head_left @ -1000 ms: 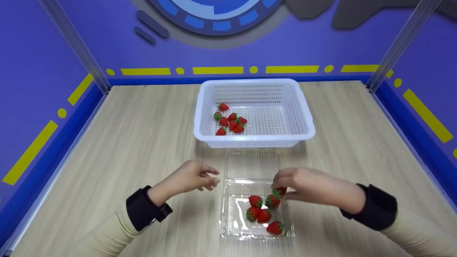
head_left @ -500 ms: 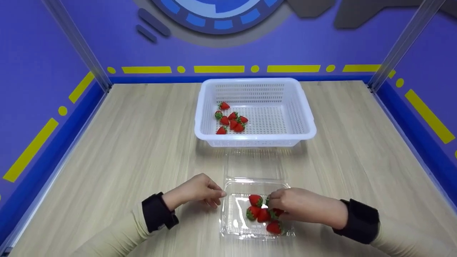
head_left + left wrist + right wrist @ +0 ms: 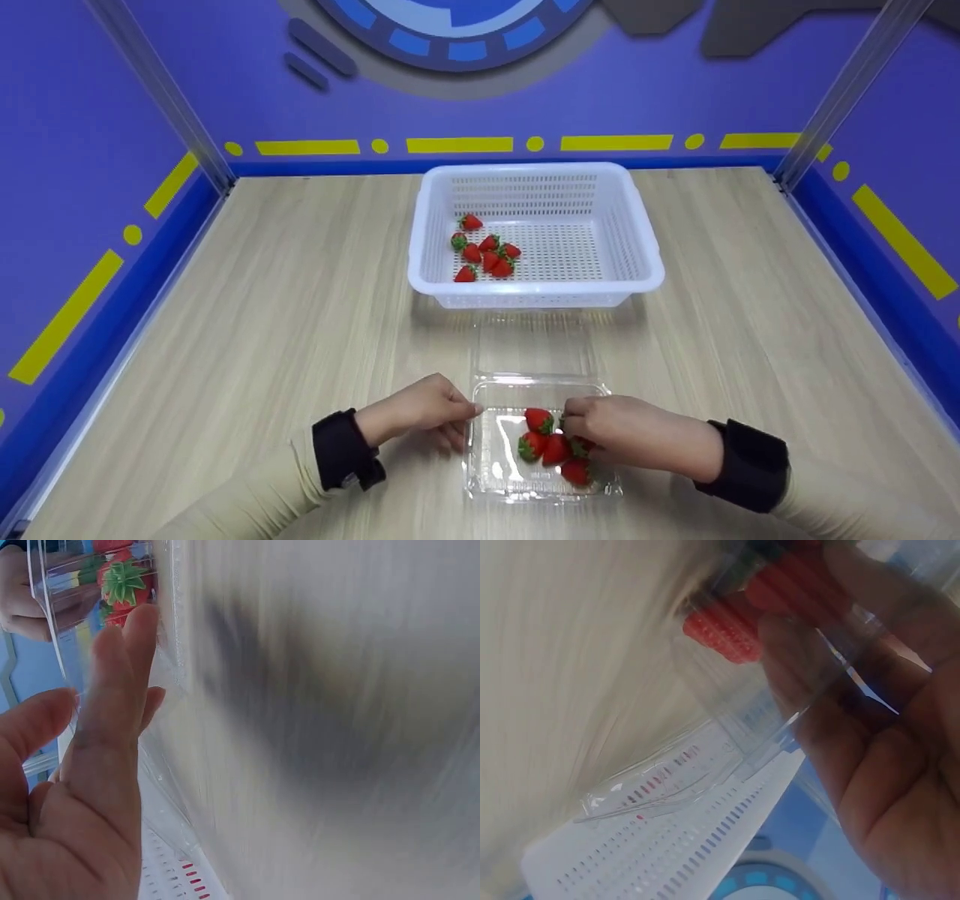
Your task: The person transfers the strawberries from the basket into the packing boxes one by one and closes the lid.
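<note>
Red strawberries [image 3: 556, 451] lying in the clear tray [image 3: 491, 474]; right fingers [image 3: 577, 426] pinching one inside, left fingers [image 3: 109, 705] resting near-straight at its left edge; basket [image 3: 536, 289] holding more behind. I'm judging this placing; next is calling for gentle release.

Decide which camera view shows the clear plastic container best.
The head view: it shows the clear plastic container nearly whole from above, strawberries inside, only partly hidden by the right hand. The left wrist view catches just part of it at the upper left; the right wrist view gives a slanted, cropped close-up.
</note>
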A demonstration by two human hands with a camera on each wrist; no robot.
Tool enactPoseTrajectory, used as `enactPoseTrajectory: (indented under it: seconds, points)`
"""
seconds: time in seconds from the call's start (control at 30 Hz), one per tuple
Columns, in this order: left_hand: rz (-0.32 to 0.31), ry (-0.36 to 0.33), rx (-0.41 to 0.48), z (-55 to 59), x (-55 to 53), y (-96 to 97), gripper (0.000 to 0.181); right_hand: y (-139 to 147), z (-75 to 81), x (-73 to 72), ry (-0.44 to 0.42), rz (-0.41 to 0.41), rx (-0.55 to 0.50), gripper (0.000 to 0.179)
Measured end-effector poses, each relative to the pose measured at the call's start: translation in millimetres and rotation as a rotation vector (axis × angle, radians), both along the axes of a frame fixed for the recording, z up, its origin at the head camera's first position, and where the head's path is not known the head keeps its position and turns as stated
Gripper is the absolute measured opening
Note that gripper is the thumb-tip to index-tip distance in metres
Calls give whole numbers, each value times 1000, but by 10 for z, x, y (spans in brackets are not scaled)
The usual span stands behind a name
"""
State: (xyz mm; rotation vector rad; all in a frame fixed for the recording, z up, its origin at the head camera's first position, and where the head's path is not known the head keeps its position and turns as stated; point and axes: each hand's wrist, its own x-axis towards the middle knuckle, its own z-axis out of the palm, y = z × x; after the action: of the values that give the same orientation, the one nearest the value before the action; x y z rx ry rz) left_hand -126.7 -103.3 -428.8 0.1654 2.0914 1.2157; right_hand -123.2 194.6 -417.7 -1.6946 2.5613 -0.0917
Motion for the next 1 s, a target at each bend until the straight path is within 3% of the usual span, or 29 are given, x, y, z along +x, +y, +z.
enactPoseTrajectory:
  seconds: [0.17, 0.67, 0.9, 1.0]
  points:
    - [0, -1, 39, 5, 21, 18, 32, -43, -11, -24, 69, -28, 36, 23]
    - [48, 10, 29, -41, -1, -8, 33, -163, -78, -4, 229, -37, 100, 16]
    - [50, 26, 14, 48, 18, -102, 38, -161, -35, 6, 167, -30, 144, 17]
    - [44, 51, -21, 157, 0, -189, 38, -169, 59, -17, 55, -36, 161, 16]
